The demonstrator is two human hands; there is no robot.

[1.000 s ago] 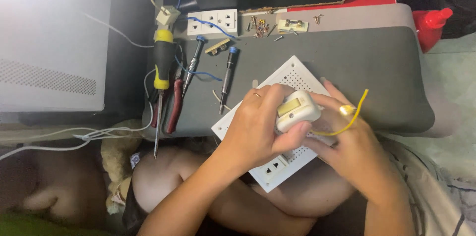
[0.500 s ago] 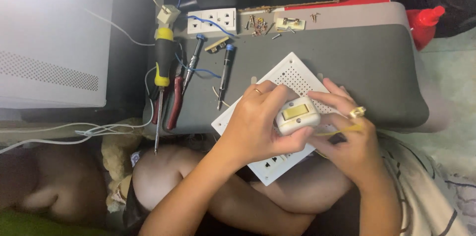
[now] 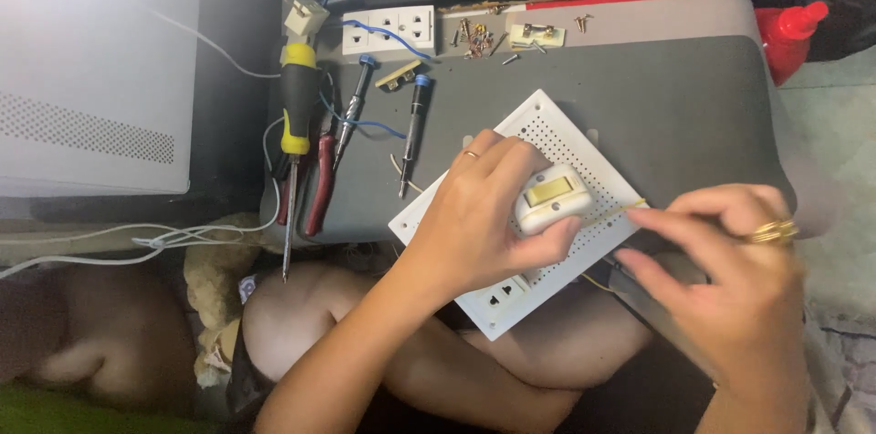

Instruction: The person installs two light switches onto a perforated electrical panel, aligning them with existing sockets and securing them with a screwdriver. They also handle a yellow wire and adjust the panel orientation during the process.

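Holding the small white switch (image 3: 553, 198) in our left hand (image 3: 484, 219), we keep the fingers curled around its body and press it against the white perforated board (image 3: 584, 146), which lies tilted over the near edge of the grey tabletop (image 3: 693, 96) and partly over our lap. Our right hand (image 3: 730, 261) sits just beside it, thumb and fingers pinched on a thin yellow wire (image 3: 620, 211) that runs to the switch's side.

To do this well, we judge the left hand should hold the switch steady and flat while the right draws the wire in a straight line, without kinking it or pulling the switch askew.

Farther out, toward the left edge of the tabletop, lie a yellow-and-black screwdriver (image 3: 294, 124), red-handled pliers (image 3: 321, 180) and two slim blue-capped screwdrivers (image 3: 411, 137). Along the far edge sit a white socket plate (image 3: 388, 30) with a blue wire, and a scatter of small screws (image 3: 476, 38). A red bottle (image 3: 792, 31) stands past the far right corner.
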